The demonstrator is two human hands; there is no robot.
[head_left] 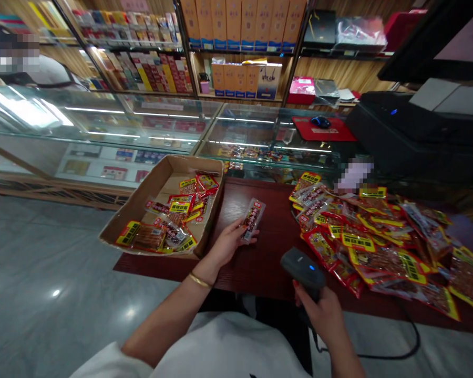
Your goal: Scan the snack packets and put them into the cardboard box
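Observation:
My left hand point(232, 242) holds a snack packet point(254, 219), a narrow clear one with dark and red print, above the dark red tabletop point(240, 194). In my right hand point(319, 310) is a black barcode scanner point(302, 269) with a blue light, its head tilted toward the packet. To the left, a cardboard box point(132, 210) without a lid contains several red, yellow and clear snack packets point(177, 207). A large heap of similar packets point(378, 247) lies on the table to the right of the scanner.
A glass display counter point(216, 126) runs behind the table. On it, at right, are a computer mouse point(320, 122) on a red mat point(299, 128) and a black machine point(413, 126). The scanner's cable point(415, 336) loops at lower right. Another person point(51, 71) is at far left.

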